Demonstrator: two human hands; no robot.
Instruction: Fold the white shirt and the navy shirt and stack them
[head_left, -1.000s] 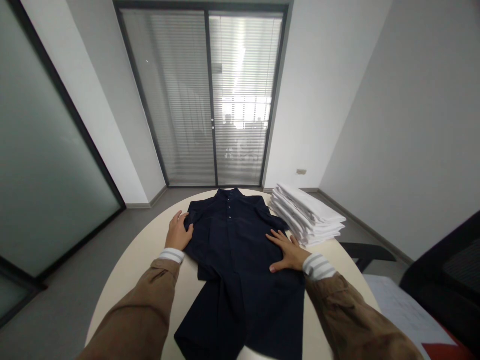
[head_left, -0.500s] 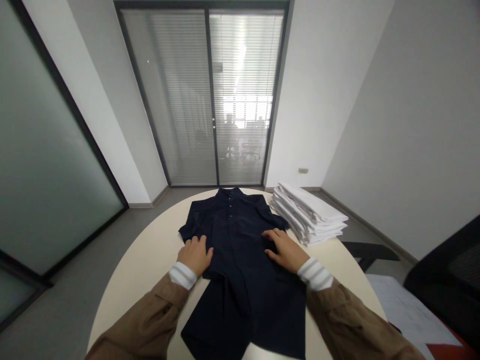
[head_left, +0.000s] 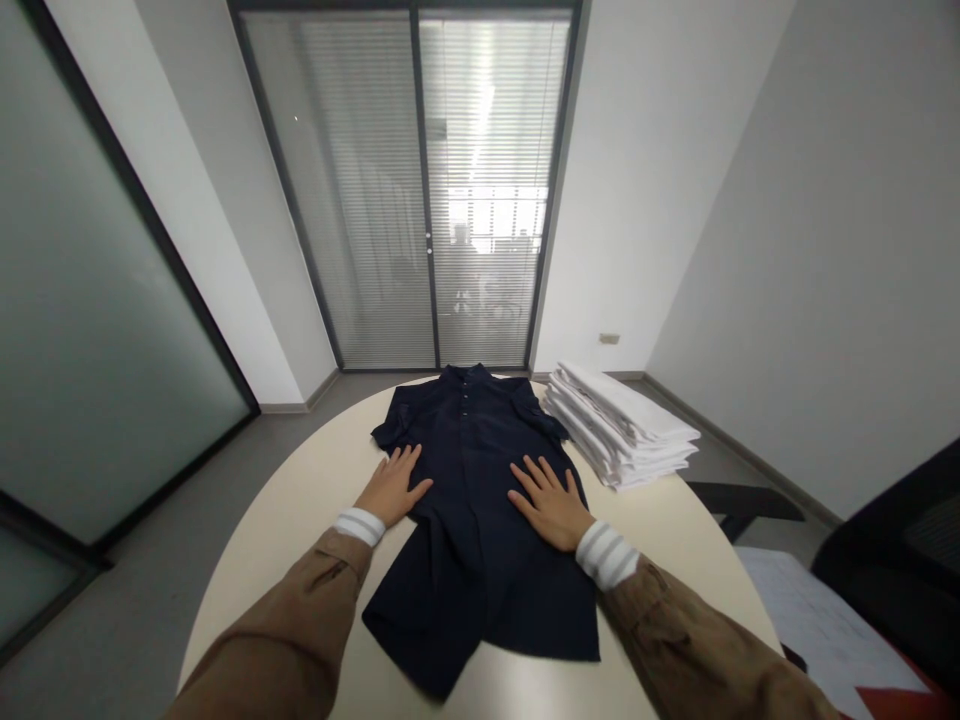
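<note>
A dark navy short-sleeved shirt [head_left: 480, 520] lies front up on the round table, its collar at the far edge and its hem toward me. The lower left part of the shirt is creased and skewed outward. My left hand [head_left: 391, 486] rests with fingers spread on the shirt's left side, just below the sleeve. Flat on the right half of the shirt's front lies my right hand [head_left: 551, 505], its fingers apart. Neither hand grips the cloth.
A stack of folded white cloth [head_left: 619, 425] stands at the table's right rear. The cream tabletop [head_left: 292, 530] ends in a round edge. Right of it are a black chair [head_left: 900, 540] and papers [head_left: 817, 610]. Glass doors with blinds [head_left: 420, 200] close off the far side.
The shirt has shifted away from me, its collar now farther back and its hem off the near edge. My right hand has flattened and spread; my left moved slightly forward.
</note>
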